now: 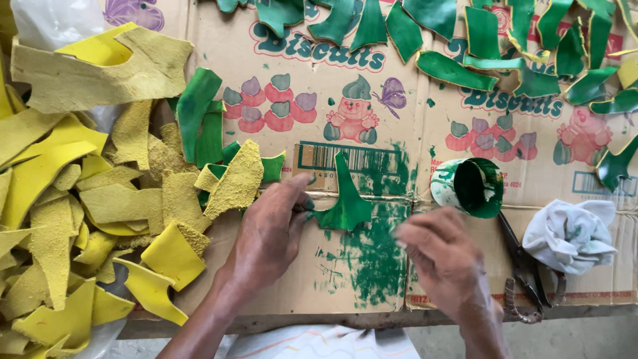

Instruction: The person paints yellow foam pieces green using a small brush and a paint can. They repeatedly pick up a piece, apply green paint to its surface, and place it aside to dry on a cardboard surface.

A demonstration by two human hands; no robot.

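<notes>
Left hand: our left hand point(269, 233) lies palm down near the middle of the cardboard sheet point(279, 279), its fingertips pressing the left edge of the green piece point(345, 206).
Right hand: our right hand point(442, 256) is just to the right of the paint smear point(372, 262); it is blurred, the fingers look curled, and we cannot tell whether they hold anything.
Green piece: it lies flat at the centre of the cardboard, a narrow point toward the far edge, its wide foot on the smear.
Paint cup point(468, 187): on its side just beyond our right hand, mouth facing us.
Scissors point(525, 272): near the front right edge, beside a stained white rag point(571, 234).
Yellow scraps point(73, 213): heaped over the left edge and front left corner.
Painted pieces point(478, 46): spread along the far edge and far right corner.
Open room: we see bare cardboard between the heap and the cup, and along the front edge between our wrists.
</notes>
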